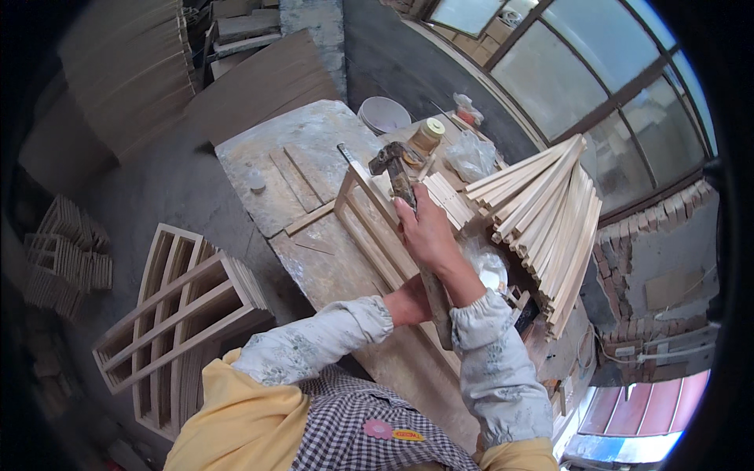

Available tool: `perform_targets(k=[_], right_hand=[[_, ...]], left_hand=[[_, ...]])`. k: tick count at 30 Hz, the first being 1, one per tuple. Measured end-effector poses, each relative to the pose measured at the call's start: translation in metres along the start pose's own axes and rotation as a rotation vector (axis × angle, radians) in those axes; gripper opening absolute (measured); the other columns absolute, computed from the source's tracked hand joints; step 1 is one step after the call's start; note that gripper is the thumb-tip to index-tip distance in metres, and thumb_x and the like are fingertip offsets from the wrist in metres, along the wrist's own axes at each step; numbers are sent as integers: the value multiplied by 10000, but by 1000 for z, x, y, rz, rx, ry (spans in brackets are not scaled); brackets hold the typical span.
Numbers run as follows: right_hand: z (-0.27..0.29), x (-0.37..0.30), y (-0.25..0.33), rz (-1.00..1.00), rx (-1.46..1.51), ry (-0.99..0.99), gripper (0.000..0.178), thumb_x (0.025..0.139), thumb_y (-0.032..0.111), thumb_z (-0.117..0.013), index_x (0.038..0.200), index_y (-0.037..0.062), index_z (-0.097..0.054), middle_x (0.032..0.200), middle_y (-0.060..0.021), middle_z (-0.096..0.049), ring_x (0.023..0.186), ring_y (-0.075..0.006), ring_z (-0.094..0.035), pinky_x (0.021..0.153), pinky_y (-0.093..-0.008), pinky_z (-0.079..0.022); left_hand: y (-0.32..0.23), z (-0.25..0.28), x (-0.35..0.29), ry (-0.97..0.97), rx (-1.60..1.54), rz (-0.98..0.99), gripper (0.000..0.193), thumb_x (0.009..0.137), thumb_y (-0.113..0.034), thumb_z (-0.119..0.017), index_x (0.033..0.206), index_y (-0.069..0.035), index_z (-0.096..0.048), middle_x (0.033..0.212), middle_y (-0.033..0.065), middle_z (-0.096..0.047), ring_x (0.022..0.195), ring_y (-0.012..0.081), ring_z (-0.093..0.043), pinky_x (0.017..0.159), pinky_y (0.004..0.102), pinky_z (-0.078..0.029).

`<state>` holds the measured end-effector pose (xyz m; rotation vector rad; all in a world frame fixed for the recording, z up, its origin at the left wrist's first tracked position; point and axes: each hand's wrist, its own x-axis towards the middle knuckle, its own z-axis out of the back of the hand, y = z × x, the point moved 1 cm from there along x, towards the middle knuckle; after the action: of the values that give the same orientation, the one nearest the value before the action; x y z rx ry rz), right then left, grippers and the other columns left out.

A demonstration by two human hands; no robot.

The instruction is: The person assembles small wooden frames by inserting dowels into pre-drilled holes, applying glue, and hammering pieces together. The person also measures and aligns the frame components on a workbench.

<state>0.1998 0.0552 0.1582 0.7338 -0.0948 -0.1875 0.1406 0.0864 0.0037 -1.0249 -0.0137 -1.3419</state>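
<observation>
My right hand [428, 231] is closed around the handle of a claw hammer [440, 310], held over the bench with its dark metal head up and away from me. Crossing beneath the right forearm, my left hand [410, 302] is by the lower part of the handle; its fingers are hidden. Under both hands lies a long, narrow wooden frame [367, 245] made of pale strips. One strip [310, 217] sticks out to the left at its far end.
The worn workbench [259, 177] carries loose strips, a lidded jar [428, 135] and a plastic bag [471, 155]. To the right, pale wooden sticks [550, 228] are piled high. Stacked finished frames [177, 314] stand at the left. A white bucket [383, 115] is beyond the bench.
</observation>
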Motion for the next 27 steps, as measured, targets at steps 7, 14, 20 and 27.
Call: perform_targets(k=[7,14,20,27], right_hand=[[-23,37,4,39,-155,58,347,1058,311,-573,1204,3,-506,709,-133,-655,611,-231,-657,595,-383,-519],[-24,34,0,141,-225,-83,372,1072,289,-533,1292,-8,-487,776,-190,-672,698,-295,-687,646,-432,-530],[-6,35,16,21,-98,4,399,1076,310,-504,1318,-6,-478,849,-270,-698,783,-442,-703,734,-528,-528],[-23,40,11,70,-283,99,406,1064,313,-526,1295,-15,-461,966,-328,-686,906,-500,-672,803,-547,-515]], left_hand=[[10,-25,0,-52,-89,52,535,1024,-334,-493,1530,-165,-468,1602,81,-455,1487,261,-399,1253,408,-285],[-6,-9,-1,-162,105,-28,531,1047,-291,-446,1553,-132,-429,1618,94,-427,1506,282,-369,1261,415,-284],[-12,7,8,38,-32,67,478,1013,-208,-509,1480,-105,-513,1543,122,-508,1445,283,-454,1224,420,-337],[-14,21,2,258,25,154,562,1040,-326,-487,1569,-154,-410,1624,125,-410,1506,309,-360,1253,420,-274]])
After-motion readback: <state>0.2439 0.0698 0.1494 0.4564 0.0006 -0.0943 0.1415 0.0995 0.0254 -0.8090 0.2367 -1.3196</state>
